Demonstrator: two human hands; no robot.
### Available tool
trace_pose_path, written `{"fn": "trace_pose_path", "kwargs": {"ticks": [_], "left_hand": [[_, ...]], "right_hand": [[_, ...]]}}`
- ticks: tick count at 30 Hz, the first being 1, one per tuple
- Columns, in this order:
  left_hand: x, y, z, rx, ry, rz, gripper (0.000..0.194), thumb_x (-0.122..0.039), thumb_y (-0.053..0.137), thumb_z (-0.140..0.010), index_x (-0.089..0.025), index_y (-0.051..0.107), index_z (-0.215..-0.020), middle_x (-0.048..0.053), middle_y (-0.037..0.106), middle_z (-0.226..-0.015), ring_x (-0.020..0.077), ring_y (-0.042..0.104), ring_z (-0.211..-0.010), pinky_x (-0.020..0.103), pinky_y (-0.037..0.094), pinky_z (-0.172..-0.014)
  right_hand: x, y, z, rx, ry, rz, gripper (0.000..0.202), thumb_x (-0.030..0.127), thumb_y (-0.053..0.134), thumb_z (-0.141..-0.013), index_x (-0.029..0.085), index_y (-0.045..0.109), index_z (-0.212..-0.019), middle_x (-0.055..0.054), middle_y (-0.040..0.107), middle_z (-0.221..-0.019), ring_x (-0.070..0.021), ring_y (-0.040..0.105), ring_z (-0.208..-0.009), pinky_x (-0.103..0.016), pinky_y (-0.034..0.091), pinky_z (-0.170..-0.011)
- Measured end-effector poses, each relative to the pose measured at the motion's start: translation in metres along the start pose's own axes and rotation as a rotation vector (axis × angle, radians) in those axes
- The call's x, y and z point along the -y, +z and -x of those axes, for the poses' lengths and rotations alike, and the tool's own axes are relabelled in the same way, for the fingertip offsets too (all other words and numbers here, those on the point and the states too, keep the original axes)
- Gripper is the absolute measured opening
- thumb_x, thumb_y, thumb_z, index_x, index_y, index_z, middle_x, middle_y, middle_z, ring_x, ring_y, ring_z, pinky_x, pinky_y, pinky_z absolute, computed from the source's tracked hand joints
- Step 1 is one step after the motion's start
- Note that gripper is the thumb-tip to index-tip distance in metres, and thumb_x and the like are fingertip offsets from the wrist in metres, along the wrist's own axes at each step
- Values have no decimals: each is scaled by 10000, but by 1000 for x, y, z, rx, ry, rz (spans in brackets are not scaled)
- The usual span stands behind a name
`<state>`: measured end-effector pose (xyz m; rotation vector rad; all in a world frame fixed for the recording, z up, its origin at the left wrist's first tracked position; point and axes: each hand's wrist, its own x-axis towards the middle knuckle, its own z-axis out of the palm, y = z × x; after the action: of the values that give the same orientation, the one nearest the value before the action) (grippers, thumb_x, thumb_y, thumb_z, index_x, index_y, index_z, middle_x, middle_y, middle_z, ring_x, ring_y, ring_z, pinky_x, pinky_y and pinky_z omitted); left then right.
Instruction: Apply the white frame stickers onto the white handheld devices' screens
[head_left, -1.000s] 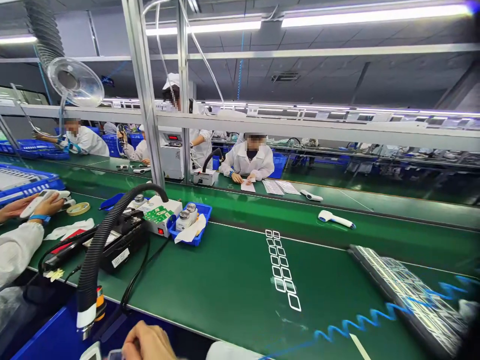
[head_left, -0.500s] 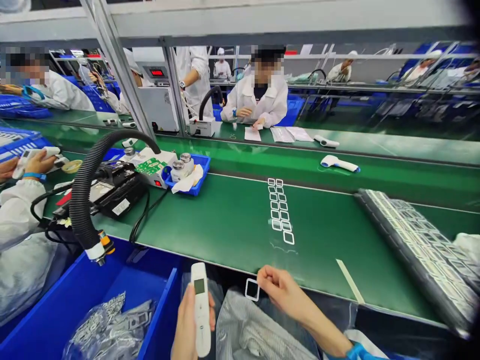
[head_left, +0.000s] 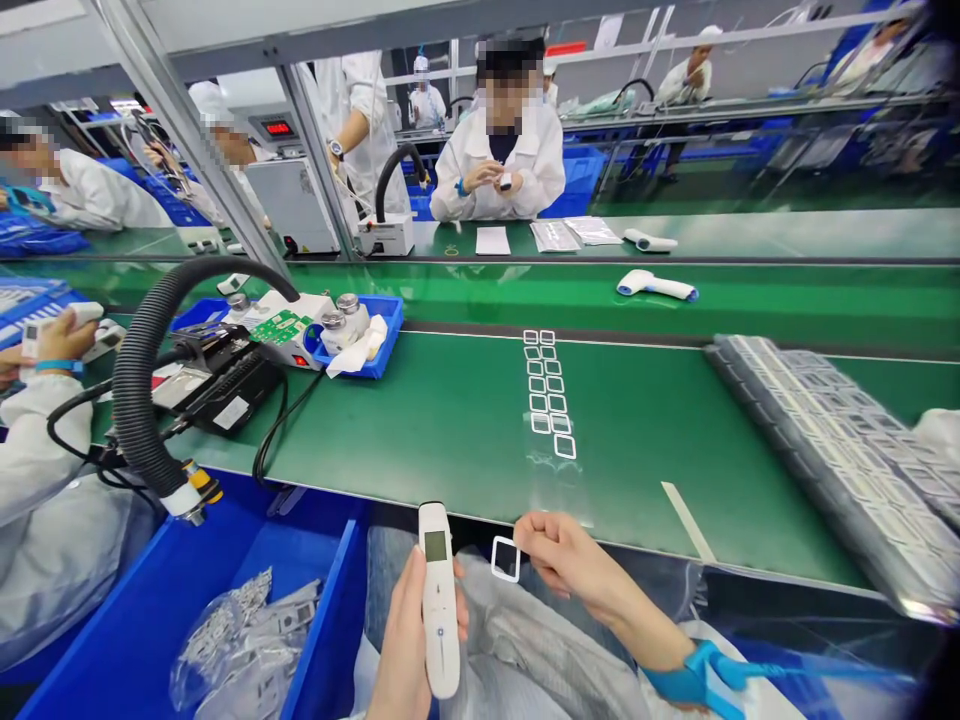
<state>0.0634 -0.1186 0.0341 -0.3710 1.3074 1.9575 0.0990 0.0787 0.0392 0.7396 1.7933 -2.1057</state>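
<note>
Here, your left hand's fingers wrap the white handheld device, screen up; beside them, your right hand's fingertips pinch the white-rimmed frame at its edge, and beyond those fingers similar frames lie on the green table

Tabletop: green, pale front edge. Green belt runs behind it, left to right. Metal frame stands over the belt, posts leaning. Farther benches carry gear. Floor: dark green, glossy, reflecting light. Far wall: grey.
</note>
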Motion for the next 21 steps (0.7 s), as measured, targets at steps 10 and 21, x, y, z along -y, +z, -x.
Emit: {"fn": "trace_pose_path", "kwargs": {"ticks": [10,21], "left_hand": [[-1,2,-4,-28,-42,42,558,-657,577,-788,-118,681,-887,29,601,-551,108,503,-488,208,387,-490],[5,1,-8,2,-96,21,577,-660,590,-778,-105,652,-926,43,633,-549,118,523,-454,222,386,-479]], "right_hand": [[3,4,-4,33,1,-7,197,369,569,-740,203,491,-668,135,310,-370,-34,196,-334,-190,148,-355],[10,9,-5,62,14,-17,240,398,605,-741,200,494,-663,133,320,-361,-32,198,-320,-202,119,-369]]}}
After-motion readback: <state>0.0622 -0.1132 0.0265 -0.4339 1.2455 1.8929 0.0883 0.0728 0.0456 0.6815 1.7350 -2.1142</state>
